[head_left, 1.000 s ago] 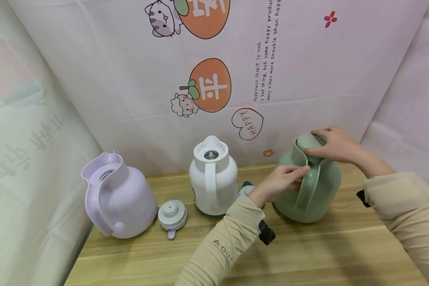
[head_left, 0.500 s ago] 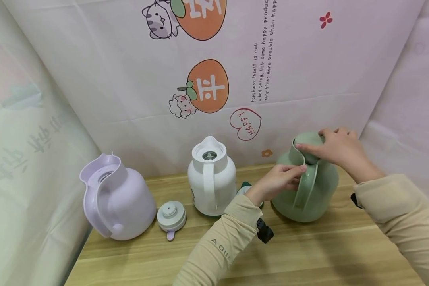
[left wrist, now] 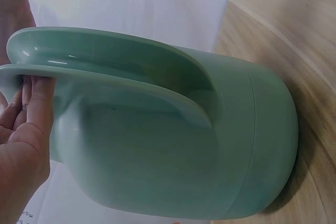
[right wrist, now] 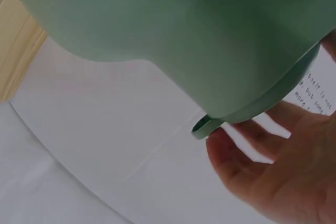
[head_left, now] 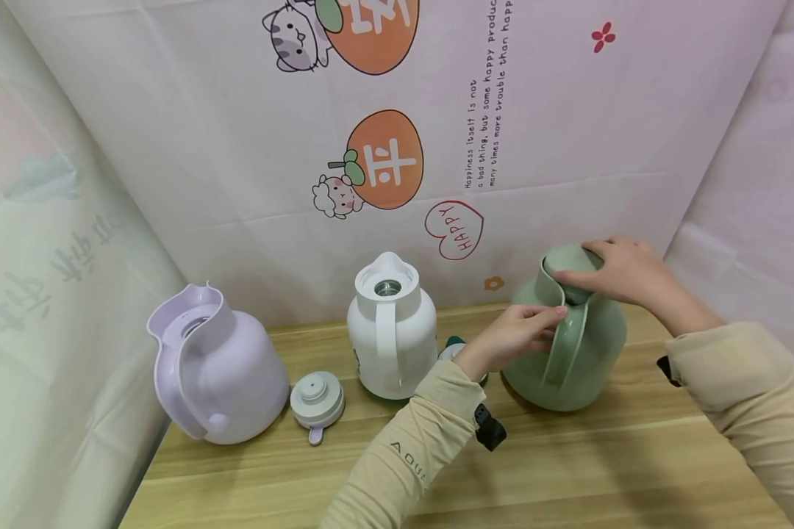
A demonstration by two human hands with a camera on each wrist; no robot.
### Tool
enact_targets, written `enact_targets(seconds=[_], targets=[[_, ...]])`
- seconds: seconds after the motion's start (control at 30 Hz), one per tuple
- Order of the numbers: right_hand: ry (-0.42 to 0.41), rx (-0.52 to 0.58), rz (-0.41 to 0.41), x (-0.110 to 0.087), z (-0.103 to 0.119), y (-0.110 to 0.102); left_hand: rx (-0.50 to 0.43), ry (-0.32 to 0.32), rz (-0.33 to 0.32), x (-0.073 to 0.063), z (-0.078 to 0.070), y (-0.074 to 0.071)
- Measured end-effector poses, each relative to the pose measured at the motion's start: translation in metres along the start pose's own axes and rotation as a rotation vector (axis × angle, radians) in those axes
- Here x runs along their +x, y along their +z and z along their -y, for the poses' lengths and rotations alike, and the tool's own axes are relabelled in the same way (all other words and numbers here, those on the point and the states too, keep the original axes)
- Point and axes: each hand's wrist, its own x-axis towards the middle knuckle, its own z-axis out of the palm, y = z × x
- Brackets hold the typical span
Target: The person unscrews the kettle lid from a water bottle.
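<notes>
A sage-green vacuum jug stands upright at the right of the table in the head view. My left hand pinches the top of its handle; in the left wrist view, the fingers reach in under the handle's upper end. Over the mouth, my right hand grips the green lid, thumb on the near side and fingers on the far side. The lid sits within the jug's collar. In the right wrist view a small green tab sticks out from the lid's rim beside a fingertip.
Left of the green jug stands a white jug with its mouth uncovered. A lavender jug, also uncovered, is at the far left. Between them lies a grey-white stopper. Another stopper is partly hidden behind my left wrist. Printed cloth hangs behind.
My right hand has turned on the lid, its thumb swinging left and then slightly back right. The left hand keeps its hold on the handle. The whole head view shifted slightly.
</notes>
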Motion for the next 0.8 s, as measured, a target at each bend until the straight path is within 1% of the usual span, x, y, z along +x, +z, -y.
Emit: enact_targets(seconds=[0.17,0.23,0.3,0.33,0.47,0.53,0.67,0.8], targets=[[-0.108,0.080,0.055,0.004,-0.009,-0.003,0.005,0.003,-0.003,0.000,0.000,-0.001],[-0.124,0.111,0.079,0.005,-0.009,-0.004,0.010,0.007,-0.001,0.000,0.000,-0.001],[-0.100,0.139,0.086,0.005,-0.007,-0.004,0.013,0.010,0.003,0.000,0.000,-0.001],[-0.073,0.150,0.076,0.004,-0.005,-0.003,0.013,0.011,0.004,0.000,0.000,-0.001],[0.053,0.163,-0.005,0.002,0.004,0.001,0.011,0.009,0.005,0.000,0.000,0.000],[0.090,0.154,-0.039,0.001,0.007,0.003,0.011,0.008,0.005,0.000,0.000,0.000],[0.101,0.123,-0.046,-0.001,0.008,0.005,0.015,0.006,-0.001,-0.001,0.000,0.000],[0.075,0.108,-0.020,0.001,0.007,0.004,0.018,0.004,-0.004,-0.002,-0.001,0.000]])
